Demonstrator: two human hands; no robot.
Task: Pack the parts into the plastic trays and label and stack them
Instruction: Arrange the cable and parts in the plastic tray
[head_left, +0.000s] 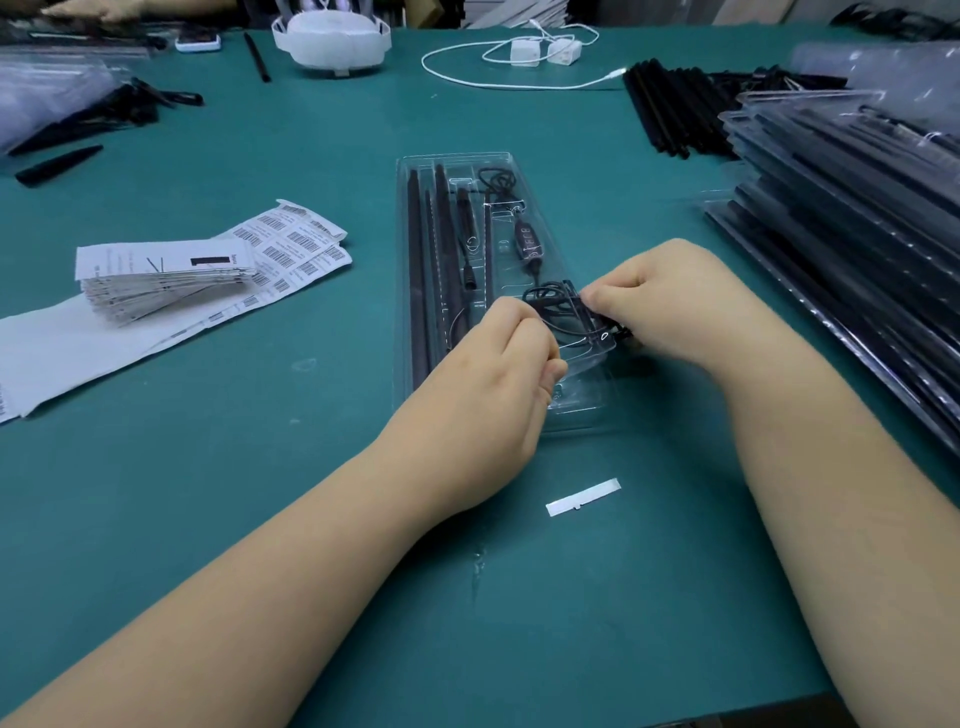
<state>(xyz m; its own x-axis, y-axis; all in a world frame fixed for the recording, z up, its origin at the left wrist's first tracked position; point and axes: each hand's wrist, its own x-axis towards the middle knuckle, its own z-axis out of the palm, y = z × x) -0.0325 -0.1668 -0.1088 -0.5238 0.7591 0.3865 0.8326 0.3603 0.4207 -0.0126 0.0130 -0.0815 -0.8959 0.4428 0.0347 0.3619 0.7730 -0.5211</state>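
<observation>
Tray: a clear plastic tray (457, 161) is lying mid-frame on the green table (260, 467), with black rods (415, 270) loaded along its left side.
Left hand: the left hand (498, 374) is curled, fingertips pinched at the tray's lower part; what is being pinched cannot be told.
Right hand: a coiled black cable (558, 306) is being gripped by the right hand (670, 301) over the tray's lower right.
Stack: filled trays (852, 208) are piled at right.
Labels: barcode sheets (291, 249) are lying at left.

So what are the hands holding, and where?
Both hands, left hand and right hand, pinch the coiled black cable from either side, over the near end of the plastic tray.
</observation>
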